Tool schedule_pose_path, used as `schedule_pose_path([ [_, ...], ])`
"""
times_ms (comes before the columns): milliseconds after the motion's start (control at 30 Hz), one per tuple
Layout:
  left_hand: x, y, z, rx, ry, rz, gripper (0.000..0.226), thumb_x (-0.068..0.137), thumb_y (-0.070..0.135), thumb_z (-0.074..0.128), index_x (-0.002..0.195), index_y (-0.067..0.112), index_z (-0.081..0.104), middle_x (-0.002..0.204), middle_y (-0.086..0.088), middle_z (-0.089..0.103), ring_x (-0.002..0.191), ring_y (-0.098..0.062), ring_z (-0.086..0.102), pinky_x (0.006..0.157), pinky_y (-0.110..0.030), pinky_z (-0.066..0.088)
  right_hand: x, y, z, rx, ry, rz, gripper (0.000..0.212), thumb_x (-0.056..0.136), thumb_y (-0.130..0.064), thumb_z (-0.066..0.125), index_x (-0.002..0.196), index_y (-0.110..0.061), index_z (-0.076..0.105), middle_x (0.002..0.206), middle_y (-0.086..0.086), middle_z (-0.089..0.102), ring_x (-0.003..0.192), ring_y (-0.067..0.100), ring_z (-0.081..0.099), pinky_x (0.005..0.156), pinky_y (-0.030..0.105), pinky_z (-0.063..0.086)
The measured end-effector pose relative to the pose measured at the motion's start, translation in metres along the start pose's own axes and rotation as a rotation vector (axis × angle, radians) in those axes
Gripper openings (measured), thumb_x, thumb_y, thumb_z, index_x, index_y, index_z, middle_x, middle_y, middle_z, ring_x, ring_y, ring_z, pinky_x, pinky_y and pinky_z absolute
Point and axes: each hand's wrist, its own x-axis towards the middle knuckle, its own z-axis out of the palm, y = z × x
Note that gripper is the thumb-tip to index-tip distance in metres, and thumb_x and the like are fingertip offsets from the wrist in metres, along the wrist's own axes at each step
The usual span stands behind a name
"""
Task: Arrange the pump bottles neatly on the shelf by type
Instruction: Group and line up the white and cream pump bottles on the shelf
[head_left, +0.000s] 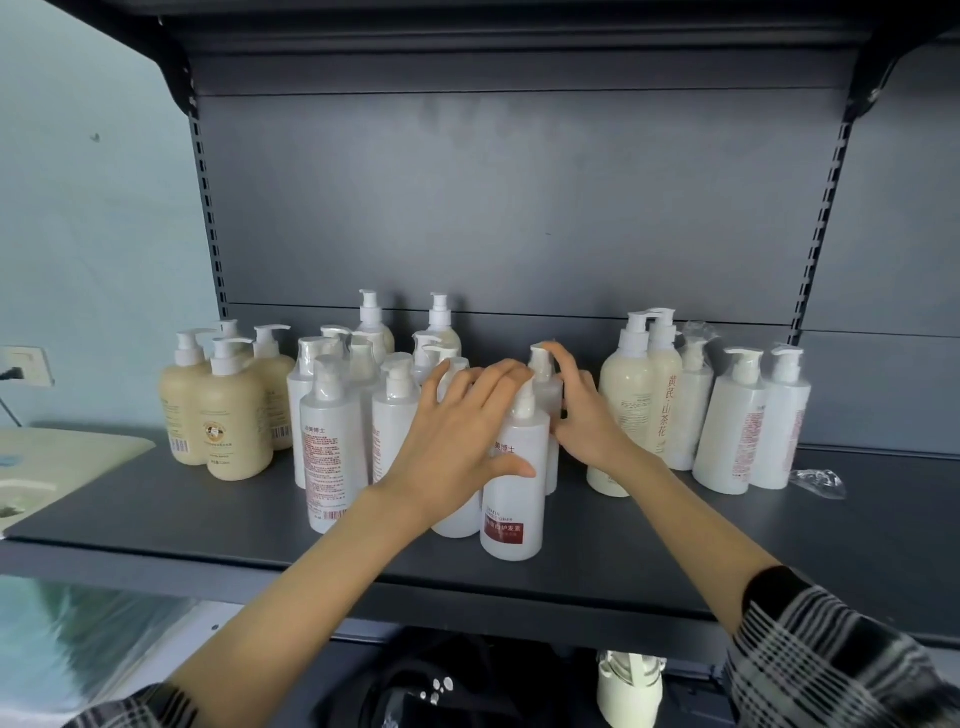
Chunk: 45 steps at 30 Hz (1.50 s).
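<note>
Dark grey shelf (156, 525) with a matching back panel (493, 197) is carrying four lots of pump bottles, all upright. Lot one, far left: beige bottles (236, 415), touching one another. Lot two, centre: tall white bottles (332, 436) with red print, packed close, two more pump heads rising behind them near the back panel. Lot three, centre front: a white bottle with a red label (514, 493), standing nearest the shelf edge. The left hand (462, 431) is resting on its shoulder with fingers spread wide and the thumb lying across its front, not closing around it. The right hand (587, 415) is reaching in just beside it, fingers loosely curved, fingertips touching the pump head of the bottle behind (545, 389); whether it is pinching that bottle cannot be told. Lot four, right: cream bottles (623, 410) with vertical red lettering, then white bottles in clear wrap (737, 431). A scrap of clear plastic (818, 483) is lying at the far right. Checked sleeves (831, 654) are showing at both wrists.
</note>
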Motion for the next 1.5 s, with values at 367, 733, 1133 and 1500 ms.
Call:
schedule_pose_path([
  [367,-0.012,-0.007,0.003,0.022,0.097,-0.024,0.082,0.078,0.057,0.055,0.142,0.017,0.023,0.145,-0.005,0.039,0.13,-0.019,0.027,0.113,-0.045,0.011,-0.043,-0.028,-0.007,0.259,0.169,0.075,0.032,0.1,-0.033,0.04,0.13,-0.024,0.045,0.128,-0.009,0.049,0.116,0.006,0.048,0.104,0.041,0.042],
  [733,-0.04,-0.039,0.002,0.176,0.005,-0.145,0.102,0.066,0.032,0.083,0.147,0.007,0.025,0.128,-0.013,0.052,0.119,-0.027,0.037,0.106,-0.055,0.026,-0.095,-0.03,0.034,0.305,0.032,0.104,0.069,0.087,-0.015,0.066,0.14,-0.034,0.025,0.119,-0.023,0.045,0.107,-0.003,0.05,0.078,0.008,0.043],
  [1133,-0.032,-0.035,-0.002,0.03,-0.077,-0.224,0.095,0.08,0.04,0.069,0.15,0.014,0.011,0.143,-0.007,0.039,0.135,-0.023,0.03,0.115,-0.045,0.004,-0.084,-0.028,0.04,0.223,0.122,0.158,0.071,0.087,-0.015,0.066,0.142,-0.03,0.024,0.131,-0.006,0.043,0.115,0.01,0.047,0.095,0.026,0.04],
  [1500,-0.062,-0.024,-0.022,0.083,-0.216,-0.164,0.08,0.093,0.045,0.046,0.15,0.009,0.002,0.154,-0.007,0.019,0.142,-0.025,0.015,0.115,-0.04,0.011,-0.094,-0.037,0.02,-0.183,-0.097,0.218,0.064,0.095,-0.041,0.048,0.148,-0.025,0.017,0.148,0.0,0.031,0.132,0.016,0.036,0.104,0.028,0.03],
])
